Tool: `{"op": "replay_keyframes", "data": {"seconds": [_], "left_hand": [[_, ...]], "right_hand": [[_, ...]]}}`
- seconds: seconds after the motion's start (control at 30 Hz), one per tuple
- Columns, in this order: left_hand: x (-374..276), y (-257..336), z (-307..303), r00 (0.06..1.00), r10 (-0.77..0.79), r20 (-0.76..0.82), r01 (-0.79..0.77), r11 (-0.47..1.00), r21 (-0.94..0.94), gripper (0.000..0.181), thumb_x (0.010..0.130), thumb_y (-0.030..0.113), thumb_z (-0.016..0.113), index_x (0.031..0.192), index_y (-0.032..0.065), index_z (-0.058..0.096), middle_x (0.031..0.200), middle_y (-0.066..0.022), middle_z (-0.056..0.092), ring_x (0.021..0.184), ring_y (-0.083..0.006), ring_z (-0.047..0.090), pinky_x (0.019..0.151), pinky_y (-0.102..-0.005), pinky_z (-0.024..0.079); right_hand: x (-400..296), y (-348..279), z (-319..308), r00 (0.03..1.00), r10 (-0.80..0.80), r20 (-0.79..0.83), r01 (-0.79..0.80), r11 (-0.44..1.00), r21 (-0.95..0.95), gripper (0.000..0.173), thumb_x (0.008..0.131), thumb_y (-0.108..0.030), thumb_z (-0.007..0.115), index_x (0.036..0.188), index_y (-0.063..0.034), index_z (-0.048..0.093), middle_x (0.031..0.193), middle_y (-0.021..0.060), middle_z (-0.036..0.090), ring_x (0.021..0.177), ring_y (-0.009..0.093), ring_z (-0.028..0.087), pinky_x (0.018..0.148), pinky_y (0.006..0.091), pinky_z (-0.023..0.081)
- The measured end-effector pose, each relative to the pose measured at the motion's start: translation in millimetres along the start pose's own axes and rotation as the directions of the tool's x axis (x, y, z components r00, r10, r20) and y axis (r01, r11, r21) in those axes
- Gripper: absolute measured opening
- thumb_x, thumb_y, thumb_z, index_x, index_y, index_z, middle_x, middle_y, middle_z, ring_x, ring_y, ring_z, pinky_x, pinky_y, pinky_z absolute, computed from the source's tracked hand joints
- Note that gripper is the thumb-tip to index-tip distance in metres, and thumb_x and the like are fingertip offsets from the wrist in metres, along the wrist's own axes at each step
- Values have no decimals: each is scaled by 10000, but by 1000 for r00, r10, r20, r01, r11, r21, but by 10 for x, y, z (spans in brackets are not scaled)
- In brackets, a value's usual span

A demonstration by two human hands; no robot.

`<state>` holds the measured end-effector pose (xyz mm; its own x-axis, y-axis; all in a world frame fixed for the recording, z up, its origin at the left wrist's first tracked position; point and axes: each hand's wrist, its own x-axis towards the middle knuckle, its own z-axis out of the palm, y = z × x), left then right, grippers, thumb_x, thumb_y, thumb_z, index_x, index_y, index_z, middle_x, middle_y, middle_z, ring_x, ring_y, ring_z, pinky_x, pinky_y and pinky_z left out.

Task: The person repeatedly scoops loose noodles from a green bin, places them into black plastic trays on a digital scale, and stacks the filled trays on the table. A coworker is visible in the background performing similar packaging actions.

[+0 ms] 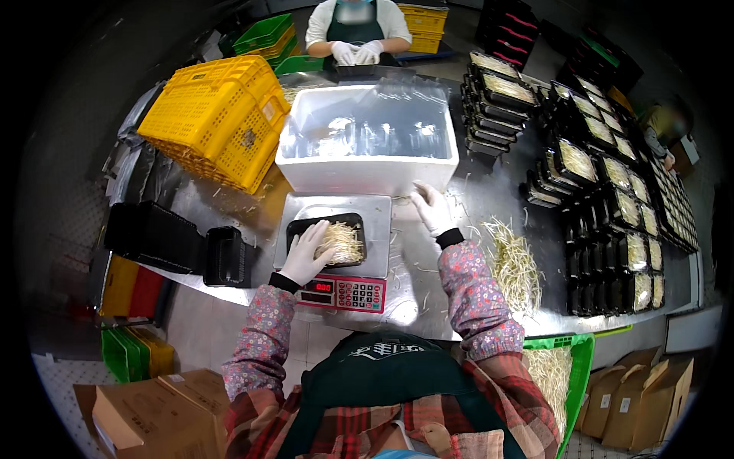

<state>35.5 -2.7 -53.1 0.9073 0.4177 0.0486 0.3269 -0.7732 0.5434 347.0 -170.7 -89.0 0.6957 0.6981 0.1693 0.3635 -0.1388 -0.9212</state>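
Observation:
My gloved left hand rests on a clump of bean sprouts, its thumb apart from the fingers. Those sprouts lie in a black plastic tray on the steel pan of a red digital scale. My right hand, gloved too, is held over the table just off the near right corner of a white foam box. Its fingers are loosely bent with nothing visible in them. A loose heap of bean sprouts lies to the right of that hand.
Yellow crates stand at the left, above nested empty black trays and a single tray. Stacks of filled trays occupy the right. A green crate of sprouts is at my right side. A gloved co-worker faces me.

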Motion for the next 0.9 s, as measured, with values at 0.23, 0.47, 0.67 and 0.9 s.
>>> {"op": "replay_keyframes", "data": {"seconds": [0.23,0.47,0.67,0.9], "left_hand": [[-250,138,-365,871,-140,-471,17,967,-256,355,956,75,490,1287,-42,539,1290,-194,574,1222,-296,537,1048,-349,395],[-663,-165,-340,822,-251,-511,59,930,-363,344,957,47,485,1284,-34,551,1287,-156,583,1218,-252,541,1043,-336,397],[-348,-13,-158,906,37,-422,-91,990,-109,409,874,86,619,1269,-6,557,1307,-195,553,1258,-366,492,1067,-416,384],[-199,-85,111,896,251,-366,-224,968,116,158,818,114,655,974,91,669,1081,-53,651,1106,-255,591,961,-406,449]], "right_hand": [[-301,634,724,879,337,336,76,598,-798,776,789,-404,695,1456,-176,371,1521,118,351,1427,348,263,1101,644,228],[-1608,995,-191,884,-157,441,411,711,-571,250,853,-323,645,1045,-163,653,1272,61,567,1280,280,458,1112,559,238],[-1891,995,-1316,995,-97,-34,13,450,-893,203,792,-235,684,985,-181,656,1214,82,563,1279,330,418,1104,571,218],[-1338,-406,268,957,-283,-62,233,878,-419,226,802,-278,725,996,-165,696,1202,75,602,1241,290,478,1086,471,265]]}}
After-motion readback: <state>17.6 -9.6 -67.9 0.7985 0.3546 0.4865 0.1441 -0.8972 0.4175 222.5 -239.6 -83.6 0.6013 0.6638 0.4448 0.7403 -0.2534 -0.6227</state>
